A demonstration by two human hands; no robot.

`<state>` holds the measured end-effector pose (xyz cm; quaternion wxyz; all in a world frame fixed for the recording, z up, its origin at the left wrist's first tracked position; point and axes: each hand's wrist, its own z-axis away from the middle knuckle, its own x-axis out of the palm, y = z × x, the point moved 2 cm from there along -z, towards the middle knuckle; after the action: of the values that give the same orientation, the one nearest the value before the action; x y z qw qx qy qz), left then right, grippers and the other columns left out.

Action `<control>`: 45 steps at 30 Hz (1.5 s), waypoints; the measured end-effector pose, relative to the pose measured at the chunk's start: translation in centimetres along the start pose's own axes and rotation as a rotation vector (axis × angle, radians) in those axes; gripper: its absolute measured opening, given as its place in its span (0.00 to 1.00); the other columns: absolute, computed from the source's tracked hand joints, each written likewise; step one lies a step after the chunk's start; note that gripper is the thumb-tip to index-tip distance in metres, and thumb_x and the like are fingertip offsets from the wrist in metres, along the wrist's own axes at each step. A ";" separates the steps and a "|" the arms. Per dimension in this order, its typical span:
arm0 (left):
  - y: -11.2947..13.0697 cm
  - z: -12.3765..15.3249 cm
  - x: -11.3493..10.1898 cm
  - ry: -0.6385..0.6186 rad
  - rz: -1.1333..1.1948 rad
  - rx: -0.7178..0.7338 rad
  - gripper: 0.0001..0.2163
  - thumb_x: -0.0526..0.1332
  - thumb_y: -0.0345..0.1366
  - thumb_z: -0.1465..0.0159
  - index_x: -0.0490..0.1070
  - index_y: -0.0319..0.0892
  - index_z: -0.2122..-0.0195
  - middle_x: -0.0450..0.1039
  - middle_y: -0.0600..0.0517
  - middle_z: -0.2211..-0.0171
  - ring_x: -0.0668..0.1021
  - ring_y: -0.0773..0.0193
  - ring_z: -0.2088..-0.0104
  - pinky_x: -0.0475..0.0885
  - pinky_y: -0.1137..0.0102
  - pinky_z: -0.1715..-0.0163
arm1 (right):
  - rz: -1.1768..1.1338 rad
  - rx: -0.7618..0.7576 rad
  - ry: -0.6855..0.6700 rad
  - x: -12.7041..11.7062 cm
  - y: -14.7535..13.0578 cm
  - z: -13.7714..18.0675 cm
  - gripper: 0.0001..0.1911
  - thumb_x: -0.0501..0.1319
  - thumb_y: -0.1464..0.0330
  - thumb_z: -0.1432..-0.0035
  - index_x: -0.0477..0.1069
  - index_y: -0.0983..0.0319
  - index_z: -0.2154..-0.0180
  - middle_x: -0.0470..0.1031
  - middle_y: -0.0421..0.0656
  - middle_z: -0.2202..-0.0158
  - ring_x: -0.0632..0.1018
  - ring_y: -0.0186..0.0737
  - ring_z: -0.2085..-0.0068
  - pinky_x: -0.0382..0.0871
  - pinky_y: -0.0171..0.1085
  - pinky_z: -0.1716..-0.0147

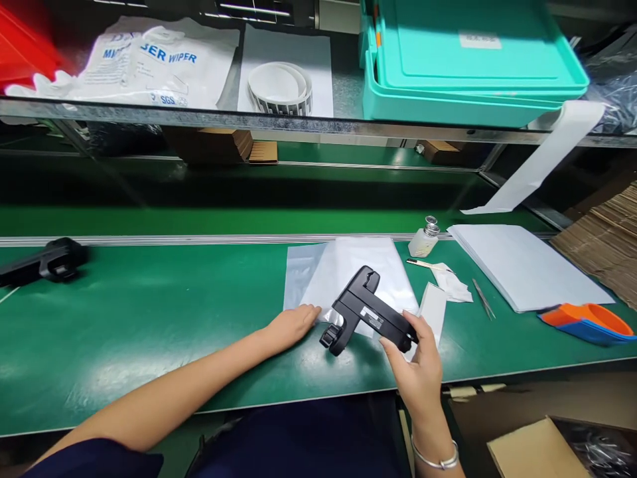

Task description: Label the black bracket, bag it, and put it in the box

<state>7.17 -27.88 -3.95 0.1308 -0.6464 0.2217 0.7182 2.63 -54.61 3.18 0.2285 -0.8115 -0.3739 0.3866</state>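
My right hand [417, 362] grips one end of a black plastic bracket-shaped part [365, 309] and holds it just above the green table mat [149, 318]. A small silver label shows on the part's side. My left hand [293, 324] lies flat, fingers together, on the near corner of a clear plastic bag [348, 269] that is spread out under the part. A small white card [434, 307] lies right beside my right hand.
A small glass bottle with a metal cap [424, 239], a wiper cloth [455, 284], tweezers [482, 299], a white sheet stack [522, 264] and an orange-blue tool [587, 322] sit to the right. Another black part [47, 260] lies far left. Teal bins [468, 60] stand on the shelf.
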 end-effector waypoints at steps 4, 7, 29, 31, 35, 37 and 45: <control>-1.3 1.4 0.1 0.034 -0.129 0.157 0.16 0.48 0.25 0.32 0.68 0.40 0.48 0.73 0.41 0.48 0.76 0.53 0.48 0.74 0.61 0.52 | 0.044 -0.056 0.033 -0.5 -0.3 -0.3 0.21 0.64 0.62 0.40 0.67 0.58 0.47 0.77 0.48 0.53 0.78 0.49 0.50 0.65 0.57 0.41; -2.5 2.0 0.3 0.027 -0.133 0.130 0.16 0.48 0.24 0.34 0.70 0.41 0.50 0.75 0.42 0.50 0.77 0.54 0.49 0.76 0.64 0.56 | 0.045 -0.066 0.040 -0.6 -0.3 -0.4 0.21 0.64 0.62 0.40 0.67 0.58 0.46 0.77 0.48 0.53 0.78 0.50 0.51 0.65 0.57 0.41; -3.4 3.2 -1.4 0.165 -0.212 0.295 0.13 0.49 0.24 0.32 0.70 0.41 0.52 0.76 0.42 0.60 0.78 0.56 0.58 0.75 0.63 0.57 | 0.060 -0.162 0.068 -1.3 -1.3 -0.8 0.23 0.64 0.65 0.39 0.63 0.56 0.43 0.76 0.46 0.53 0.79 0.49 0.51 0.66 0.57 0.41; -3.8 3.3 -1.3 0.150 -0.118 0.220 0.13 0.49 0.26 0.32 0.70 0.42 0.53 0.75 0.44 0.64 0.78 0.57 0.62 0.75 0.65 0.63 | 0.063 -0.170 0.073 -1.3 -1.5 -0.9 0.23 0.64 0.65 0.39 0.63 0.56 0.43 0.76 0.46 0.53 0.79 0.49 0.51 0.66 0.57 0.41; -4.1 2.4 -1.3 0.145 0.173 -0.040 0.11 0.50 0.32 0.33 0.72 0.43 0.62 0.75 0.48 0.64 0.77 0.59 0.63 0.74 0.67 0.65 | 0.067 -0.175 0.058 -1.2 -1.9 -1.0 0.23 0.64 0.64 0.39 0.64 0.56 0.44 0.77 0.46 0.53 0.79 0.49 0.52 0.67 0.57 0.41; -4.7 1.5 -1.9 0.072 0.392 -0.194 0.08 0.53 0.35 0.37 0.72 0.42 0.68 0.75 0.50 0.66 0.78 0.60 0.66 0.73 0.67 0.64 | 0.069 -0.176 0.046 -1.2 -1.9 -1.0 0.22 0.63 0.64 0.38 0.64 0.56 0.44 0.76 0.47 0.53 0.79 0.49 0.52 0.67 0.57 0.42; -7.3 1.3 -7.2 0.411 0.459 -0.450 0.12 0.51 0.39 0.36 0.72 0.42 0.67 0.77 0.48 0.66 0.77 0.58 0.63 0.72 0.66 0.62 | 0.063 -0.168 0.035 -1.0 -2.2 -0.8 0.23 0.64 0.65 0.39 0.64 0.56 0.44 0.77 0.47 0.53 0.79 0.49 0.51 0.67 0.57 0.42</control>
<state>10.43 -20.23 2.12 -0.2257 -0.7233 0.2191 0.6148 1.92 -54.10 5.53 0.1539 -0.8460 -0.3750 0.3465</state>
